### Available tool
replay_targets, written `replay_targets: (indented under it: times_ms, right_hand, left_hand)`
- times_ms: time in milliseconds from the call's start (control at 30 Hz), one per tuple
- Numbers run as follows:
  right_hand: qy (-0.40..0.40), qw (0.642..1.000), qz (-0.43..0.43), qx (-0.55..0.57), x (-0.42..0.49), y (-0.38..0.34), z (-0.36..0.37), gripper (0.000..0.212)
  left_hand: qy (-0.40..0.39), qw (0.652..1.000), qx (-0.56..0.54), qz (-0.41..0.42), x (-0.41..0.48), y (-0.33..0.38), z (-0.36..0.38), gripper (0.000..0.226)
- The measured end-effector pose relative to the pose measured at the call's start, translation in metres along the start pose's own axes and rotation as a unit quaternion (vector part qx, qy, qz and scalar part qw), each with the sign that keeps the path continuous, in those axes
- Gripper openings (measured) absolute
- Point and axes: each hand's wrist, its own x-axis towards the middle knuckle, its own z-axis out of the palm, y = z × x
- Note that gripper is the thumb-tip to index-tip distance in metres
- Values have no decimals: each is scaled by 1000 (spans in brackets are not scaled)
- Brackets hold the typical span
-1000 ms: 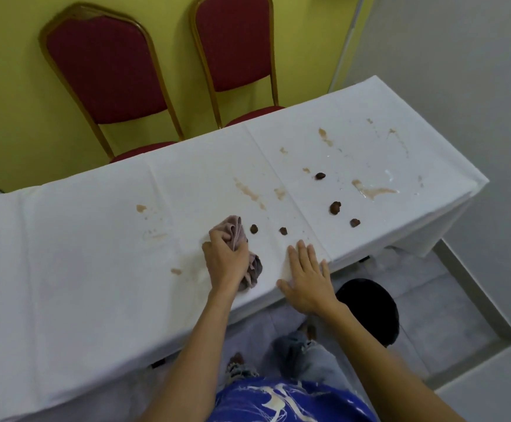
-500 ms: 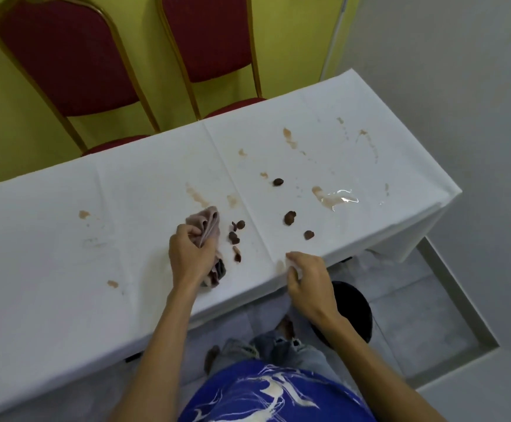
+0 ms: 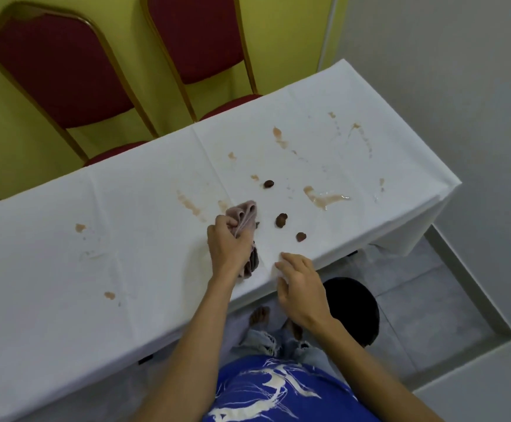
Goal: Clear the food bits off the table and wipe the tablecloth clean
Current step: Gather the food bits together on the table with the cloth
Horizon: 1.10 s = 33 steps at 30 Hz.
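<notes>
The white tablecloth point(image 3: 126, 254) runs out from under both my hands, far to the left and a shorter way to the right. Beyond it, past my fingertips, 2 red chairs point(image 3: 65, 71) with gold frames stand against a yellow wall. A black bin point(image 3: 358, 306) sits on the floor just below and right of my right wrist.

My left hand point(image 3: 228, 248) rests on the tablecloth near the table's front edge, fingers curled tight round a bunched pinkish rag point(image 3: 243, 216); the rag sticks out past my knuckles and also under my palm, lying on the tablecloth. My right hand point(image 3: 301, 290) is just beside it at the table's edge, fingers bent onto the tablecloth there; I cannot tell whether they pinch the tablecloth or only touch it.

A wet brown smear point(image 3: 324, 199) shines ahead of my right hand. Paler stains point(image 3: 188, 205) lie ahead and to the left of my left hand.

3 dark food bits point(image 3: 281, 220) lie on the tablecloth just right of the rag and ahead of my right hand, all apart from each other.
</notes>
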Motion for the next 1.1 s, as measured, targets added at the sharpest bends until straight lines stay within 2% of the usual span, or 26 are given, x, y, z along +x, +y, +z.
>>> replay_targets:
  times_ms: [100, 167, 233, 333, 500, 700, 833, 933, 1100]
  right_hand:
    - [17, 995, 70, 66, 9, -1, -17, 29]
    - [76, 983, 126, 106, 17, 2, -31, 29]
    - [115, 975, 159, 109, 22, 12, -39, 32]
    - [81, 977, 193, 50, 30, 30, -43, 41]
    - [8, 979, 196, -50, 32, 42, -39, 57]
    - [-4, 977, 204, -60, 28, 40, -31, 67]
    - [-14, 976, 208, -61, 28, 41, -28, 69]
    - [-18, 976, 206, -60, 28, 41, -26, 70]
    - [-23, 977, 201, -67, 26, 43, -27, 70]
  left_hand:
    - [56, 998, -23, -21, 12, -3, -13, 28]
    - [75, 996, -30, -24, 19, -6, -24, 27]
    - [60, 998, -13, -22, 18, -8, -26, 25]
    - [17, 1000, -19, 8, 8, -6, -11, 20]
    - [-88, 995, 30, 41, 3, 9, 13, 18]
    - [-129, 989, 15, 75, 49, 39, -22, 12]
    - [-153, 980, 50, 115, 96, 67, -34, 13]
    - [-178, 969, 75, 155, 125, 89, -14, 17]
    - [-272, 930, 163, 184, 143, 102, 23, 22]
